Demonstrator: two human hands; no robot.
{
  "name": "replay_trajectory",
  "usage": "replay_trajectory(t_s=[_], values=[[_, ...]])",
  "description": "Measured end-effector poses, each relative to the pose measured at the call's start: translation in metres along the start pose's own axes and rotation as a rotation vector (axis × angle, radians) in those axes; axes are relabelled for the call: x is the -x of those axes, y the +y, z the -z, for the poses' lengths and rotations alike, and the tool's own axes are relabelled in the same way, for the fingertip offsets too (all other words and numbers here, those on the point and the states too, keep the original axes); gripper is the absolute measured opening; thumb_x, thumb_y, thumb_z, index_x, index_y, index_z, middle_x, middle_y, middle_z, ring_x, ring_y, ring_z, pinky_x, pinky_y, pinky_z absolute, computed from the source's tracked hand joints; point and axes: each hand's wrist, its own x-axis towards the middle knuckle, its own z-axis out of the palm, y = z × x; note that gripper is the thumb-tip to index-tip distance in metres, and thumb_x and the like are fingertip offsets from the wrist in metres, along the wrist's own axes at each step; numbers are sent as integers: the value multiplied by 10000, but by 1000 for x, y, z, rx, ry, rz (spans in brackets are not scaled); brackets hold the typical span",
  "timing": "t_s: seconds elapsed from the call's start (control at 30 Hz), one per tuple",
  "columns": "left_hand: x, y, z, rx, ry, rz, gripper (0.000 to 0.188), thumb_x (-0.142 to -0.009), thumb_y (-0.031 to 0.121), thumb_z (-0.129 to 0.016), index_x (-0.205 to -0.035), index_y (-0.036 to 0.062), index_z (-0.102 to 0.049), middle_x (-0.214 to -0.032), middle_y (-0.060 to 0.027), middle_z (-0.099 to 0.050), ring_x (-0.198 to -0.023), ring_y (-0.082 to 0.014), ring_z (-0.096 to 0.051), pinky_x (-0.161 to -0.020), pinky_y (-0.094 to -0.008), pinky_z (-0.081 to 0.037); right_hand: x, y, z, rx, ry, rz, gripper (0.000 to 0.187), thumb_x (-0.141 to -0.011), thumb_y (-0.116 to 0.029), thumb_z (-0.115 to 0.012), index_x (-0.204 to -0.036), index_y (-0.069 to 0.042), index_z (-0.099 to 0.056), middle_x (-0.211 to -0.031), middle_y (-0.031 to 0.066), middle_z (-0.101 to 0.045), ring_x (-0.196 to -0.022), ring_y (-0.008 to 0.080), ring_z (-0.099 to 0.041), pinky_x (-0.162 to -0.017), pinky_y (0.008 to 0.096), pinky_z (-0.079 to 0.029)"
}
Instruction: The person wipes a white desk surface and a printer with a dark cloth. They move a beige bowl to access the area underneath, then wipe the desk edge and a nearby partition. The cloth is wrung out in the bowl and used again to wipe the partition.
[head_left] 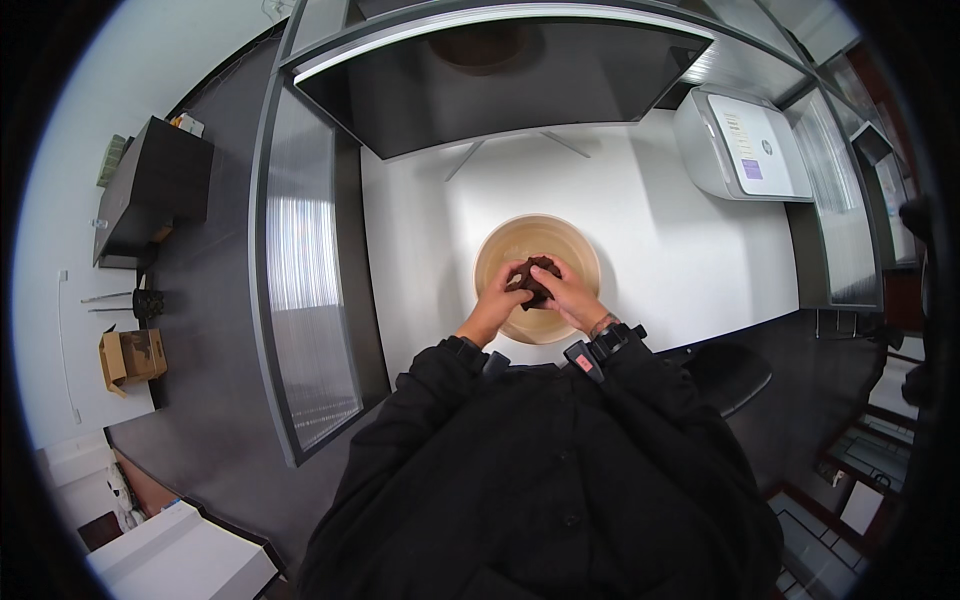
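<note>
Between both hands I hold a bunched-up dark reddish-brown cloth (pixel 536 284), its folds squeezed small. My left hand (pixel 497 300) grips its left side, thumb and fingers pressed in. From the right, my right hand (pixel 569 294) is closed on the same cloth, with the thumb across its top. Beneath them is a round beige basin (pixel 588 250), and the hands are over its near half. It looks as though water covers the basin's bottom, though I cannot tell how deep. Part of the cloth is hidden behind my fingers.
The basin stands on a white desk (pixel 690 260). A wide black monitor (pixel 500 85) spans the back, and a white printer (pixel 750 145) sits at the back right. Ribbed translucent partitions (pixel 305 270) flank the desk. A black chair seat (pixel 730 378) is at my right.
</note>
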Motion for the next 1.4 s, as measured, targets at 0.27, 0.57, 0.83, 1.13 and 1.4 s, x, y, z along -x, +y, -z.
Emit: replay_trajectory(t_s=[0.27, 0.57, 0.83, 1.13, 1.4], values=[[-1, 20, 10, 530, -122, 485, 619, -905, 593, -280, -1247, 98, -431, -1176, -77, -508, -964, -237, -576, -833, -374, -507, -3, 0, -5, 885, 78, 626, 358, -780, -227, -658, -1094, -88, -554, -1069, 146, -464, -950, 320, -534, -818, 377, -460], [-2, 19, -13, 377, -38, 384, 497, -917, 578, -273, -1078, 189, -537, -942, 50, -580, -782, -84, -546, -588, -222, -424, -5, 15, -33, 893, 231, 797, 256, -870, -251, -552, -986, -28, -502, -967, 166, -478, -891, 344, -488, -770, 408, -421], [-15, 12, -24, 1, 366, 168, 239, -886, 286, -441, -831, 93, -570, -643, 16, -527, -510, -102, -480, -481, -258, -398, -19, 27, -29, 383, 336, 475, 268, -939, -260, -409, -918, -7, -495, -812, 128, -547, -769, 245, -535, -707, 336, -424], [-9, 34, -29, -788, 443, -134, 266, -776, 248, -530, -710, -1, -593, -633, -205, -576, -562, -335, -574, -525, -406, -449, -20, 27, -28, -328, 201, -27, 244, -923, -289, -399, -944, -95, -545, -869, 26, -568, -777, 160, -551, -647, 331, -471], [-2, 27, -32, -880, 400, -361, 258, -810, 234, -522, -675, 20, -570, -630, -189, -574, -581, -386, -560, -536, -448, -447, -12, 12, -24, -388, 162, -272, 277, -916, -328, -405, -1028, -104, -523, -931, 43, -569, -836, 175, -583, -670, 368, -521]])
